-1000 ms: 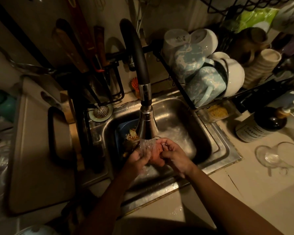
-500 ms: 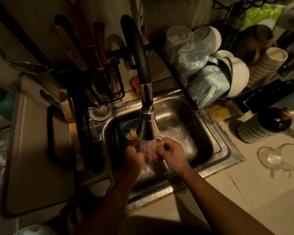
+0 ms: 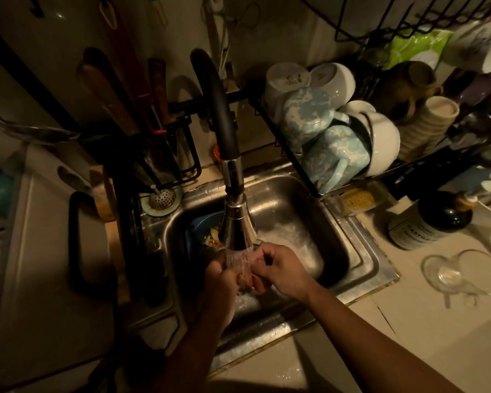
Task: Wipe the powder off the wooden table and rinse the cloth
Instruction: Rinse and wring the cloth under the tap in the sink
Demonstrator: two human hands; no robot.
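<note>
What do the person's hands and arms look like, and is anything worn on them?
Both forearms are bare, with no sleeve in view. The left hand and right hand wear no gloves; no watch, ring or bracelet shows, though the light is dim.

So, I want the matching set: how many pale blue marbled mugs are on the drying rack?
2. One pale blue marbled mug sits upper left on the black wire rack; the other lies below-right, handle toward the sink. More may be hidden behind.
</note>
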